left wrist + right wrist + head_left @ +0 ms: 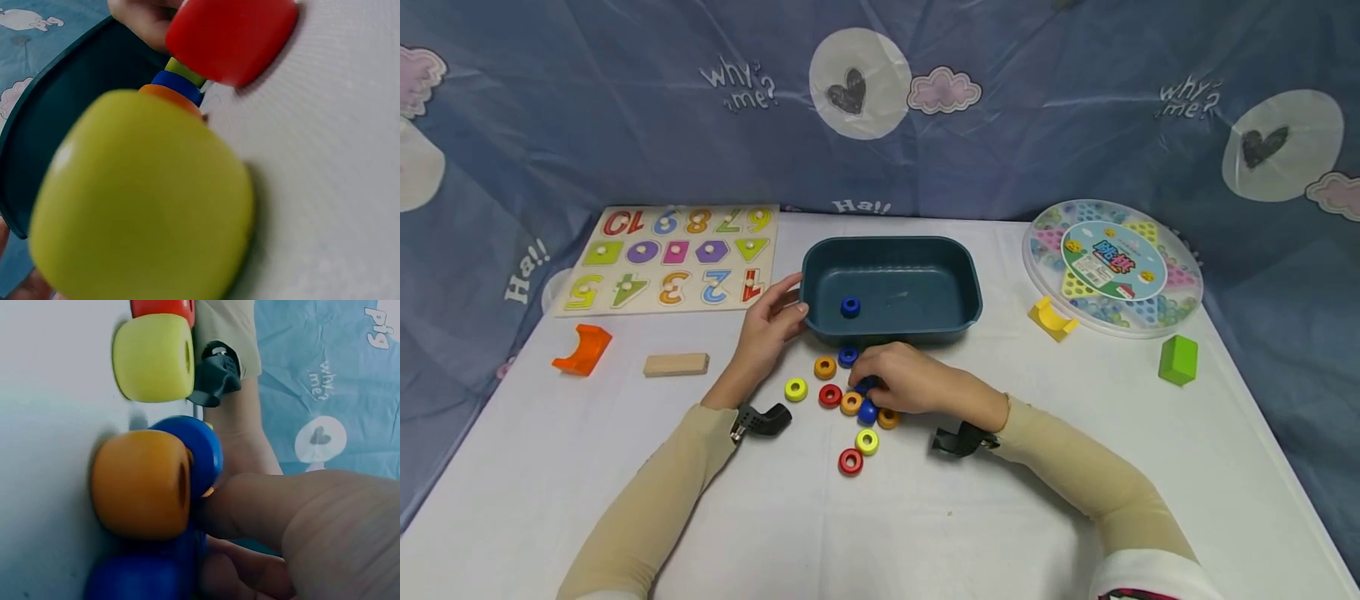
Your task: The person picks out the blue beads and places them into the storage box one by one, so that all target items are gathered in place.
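Grasps a dark blue bead (867, 385) between thumb and fingers of the right hand (910, 379), on the near side of a dark teal tray (925, 287). Cannot tell whether lifted off the white table (760, 517). With the left hand (767, 321), touches the left end of the tray, with fingers relaxed and slightly apart.

Has a lone blue bead (850, 314) inside the tray, beyond the right fingertips. Just past those fingertips, has a second blue bead (848, 364) near the tray's front wall. To their left, has an orange bead (825, 375), a red bead (830, 403) and, farthest out, a yellow bead (796, 397). Just nearer the body, has a middle orange bead (851, 411), a tilted blue bead (867, 412) and a third orange bead (889, 425); nearer still, a second yellow bead (867, 449) just beside a second red bead (851, 471).

Left of the left fingers, has a number puzzle board (654, 285), a wooden block (676, 364) and an orange arch block (583, 350). Well right of the right fingers, has a yellow arch block (1051, 321), a round game board (1114, 261) and a green block (1178, 360).
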`<state>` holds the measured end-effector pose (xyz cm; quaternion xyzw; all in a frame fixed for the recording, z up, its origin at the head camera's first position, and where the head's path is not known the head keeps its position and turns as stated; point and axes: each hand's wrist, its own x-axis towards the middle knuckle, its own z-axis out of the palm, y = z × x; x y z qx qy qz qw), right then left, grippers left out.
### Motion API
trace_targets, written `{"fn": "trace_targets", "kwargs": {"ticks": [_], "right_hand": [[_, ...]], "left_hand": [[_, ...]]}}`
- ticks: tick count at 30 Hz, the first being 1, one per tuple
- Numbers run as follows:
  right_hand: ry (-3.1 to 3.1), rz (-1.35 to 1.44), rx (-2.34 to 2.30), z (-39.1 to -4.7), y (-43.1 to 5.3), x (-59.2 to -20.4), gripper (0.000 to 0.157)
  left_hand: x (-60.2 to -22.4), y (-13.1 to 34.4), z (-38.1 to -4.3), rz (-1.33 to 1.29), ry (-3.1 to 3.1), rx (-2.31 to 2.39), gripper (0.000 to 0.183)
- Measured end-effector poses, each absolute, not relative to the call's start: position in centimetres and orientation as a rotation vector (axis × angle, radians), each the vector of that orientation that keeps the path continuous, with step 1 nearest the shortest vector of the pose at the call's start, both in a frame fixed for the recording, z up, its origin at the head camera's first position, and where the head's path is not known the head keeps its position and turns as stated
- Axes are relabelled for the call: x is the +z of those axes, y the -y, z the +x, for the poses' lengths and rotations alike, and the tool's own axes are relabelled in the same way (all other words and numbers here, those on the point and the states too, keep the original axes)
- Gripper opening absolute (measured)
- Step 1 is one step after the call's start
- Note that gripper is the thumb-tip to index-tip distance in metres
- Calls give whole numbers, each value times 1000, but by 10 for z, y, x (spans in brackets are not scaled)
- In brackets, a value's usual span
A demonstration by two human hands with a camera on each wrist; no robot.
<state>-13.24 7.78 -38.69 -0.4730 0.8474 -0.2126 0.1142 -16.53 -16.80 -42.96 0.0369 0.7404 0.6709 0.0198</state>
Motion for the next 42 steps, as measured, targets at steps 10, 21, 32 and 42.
{"fn": "trace_targets", "kwargs": {"ticks": [10, 21, 32, 42], "right_hand": [[-2523, -1325, -642, -132, -77, -390, 18], [-2494, -1343, -657, -133, -78, -389, 18], [-2627, -1368, -968, -159, -101, -343, 23], [-2721, -966, -861, -217, -108, -352, 27]], "left_hand": [[-424, 170, -168, 44, -2152, 2128, 52], [-420, 169, -169, -50, -2073, 2146, 53], [-418, 169, -166, -48, -2079, 2128, 54], [-418, 168, -166, -18, -2109, 2119, 44]]}}
